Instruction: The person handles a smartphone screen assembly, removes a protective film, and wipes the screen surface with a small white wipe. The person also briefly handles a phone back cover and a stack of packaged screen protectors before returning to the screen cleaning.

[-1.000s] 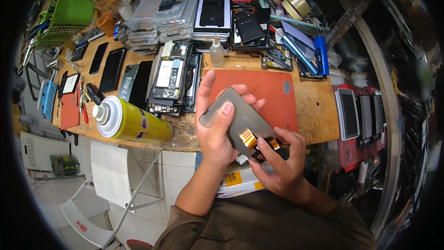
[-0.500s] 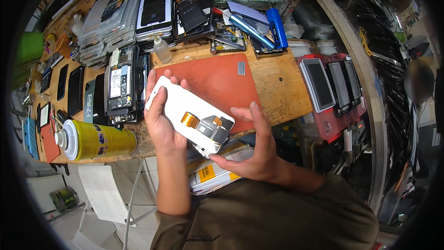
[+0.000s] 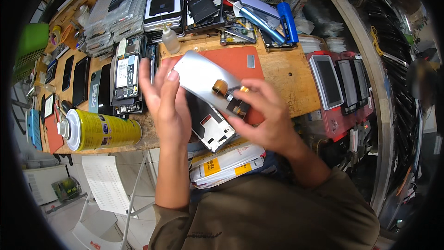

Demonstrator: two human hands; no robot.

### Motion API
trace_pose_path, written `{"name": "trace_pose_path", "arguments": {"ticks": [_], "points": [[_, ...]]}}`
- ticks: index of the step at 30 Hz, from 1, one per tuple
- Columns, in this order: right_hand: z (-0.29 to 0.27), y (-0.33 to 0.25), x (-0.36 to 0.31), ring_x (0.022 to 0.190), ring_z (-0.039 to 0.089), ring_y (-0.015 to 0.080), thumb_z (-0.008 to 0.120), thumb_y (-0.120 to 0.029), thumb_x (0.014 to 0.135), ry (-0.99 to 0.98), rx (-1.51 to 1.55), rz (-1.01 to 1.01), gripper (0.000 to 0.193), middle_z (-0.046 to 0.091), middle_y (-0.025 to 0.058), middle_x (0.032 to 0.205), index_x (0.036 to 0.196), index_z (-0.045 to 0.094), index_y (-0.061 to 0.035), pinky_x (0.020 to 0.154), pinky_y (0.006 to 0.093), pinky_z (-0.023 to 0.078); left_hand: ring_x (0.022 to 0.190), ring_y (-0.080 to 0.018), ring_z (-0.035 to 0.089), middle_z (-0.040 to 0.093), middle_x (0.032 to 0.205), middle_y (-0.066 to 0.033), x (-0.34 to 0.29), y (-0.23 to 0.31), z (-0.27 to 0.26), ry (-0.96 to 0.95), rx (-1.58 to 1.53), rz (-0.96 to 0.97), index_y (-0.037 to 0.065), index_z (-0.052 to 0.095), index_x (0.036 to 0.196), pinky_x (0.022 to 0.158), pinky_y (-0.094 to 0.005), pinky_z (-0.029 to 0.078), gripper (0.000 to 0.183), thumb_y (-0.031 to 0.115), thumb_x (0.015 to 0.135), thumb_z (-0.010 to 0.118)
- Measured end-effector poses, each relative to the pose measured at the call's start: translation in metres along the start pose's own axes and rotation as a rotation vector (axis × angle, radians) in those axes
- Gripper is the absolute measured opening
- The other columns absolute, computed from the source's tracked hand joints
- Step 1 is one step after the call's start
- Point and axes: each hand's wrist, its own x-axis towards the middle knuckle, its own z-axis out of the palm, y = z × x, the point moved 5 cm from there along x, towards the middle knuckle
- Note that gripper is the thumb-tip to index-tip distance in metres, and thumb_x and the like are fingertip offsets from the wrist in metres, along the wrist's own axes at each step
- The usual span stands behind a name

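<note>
My right hand (image 3: 266,118) pinches the lower right end of a phone display panel (image 3: 200,70), whose plain pale back faces up. A copper-coloured flex cable (image 3: 219,87) curls from that back near my fingers. At the panel's upper left my left hand (image 3: 167,97) is open and slightly blurred, fingers apart, thumb tip close to the panel's edge. Partly hidden beneath the panel is a dark phone frame (image 3: 213,127) with a white lower end, by the edge of the orange work mat (image 3: 254,71). Whether my left palm touches this frame, I cannot tell.
A yellow spray can (image 3: 104,129) lies on its side at the bench's left front. Opened phones (image 3: 127,71) are stacked beyond my left hand, near a small dropper bottle (image 3: 170,40). Phone parts crowd the back. On the right, a red tray (image 3: 340,125) holds screens.
The panel has lifted off and slid up and right, uncovering the phone frame under it. My right hand has closed on the panel's end; my left hand has let go of it.
</note>
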Motion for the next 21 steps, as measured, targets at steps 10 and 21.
{"name": "trace_pose_path", "arguments": {"ticks": [10, 21], "points": [[-0.014, 0.007, -0.014, 0.107, 0.059, 0.0340, 0.093, -0.026, 0.069, 0.073, -0.154, 0.003, 0.062, 0.060, 0.0164, 0.122, 0.120, 0.068, -0.0001, 0.091, 0.0443, 0.049, 0.112, -0.0344, 0.064, 0.065, 0.120, -0.0249, -0.131, 0.035, -0.114, -0.579, 0.857, 0.128, -0.002, 0.059, 0.125, 0.099, -0.0445, 0.051, 0.054, 0.025, 0.084, 0.082], [-0.006, -0.002, -0.060, 0.112, 0.060, 0.0343, 0.088, -0.021, 0.073, -0.444, 0.281, -0.119, 0.065, 0.060, 0.0194, 0.123, 0.128, 0.061, -0.0004, 0.094, 0.0459, 0.048, 0.143, -0.0405, 0.048, 0.056, 0.139, -0.0261, -0.166, -0.081, -0.178, -0.595, 0.759, 0.153, 0.011, 0.033, 0.140, 0.126, -0.0618, 0.019, 0.106, 0.024, 0.060, 0.102]]}}
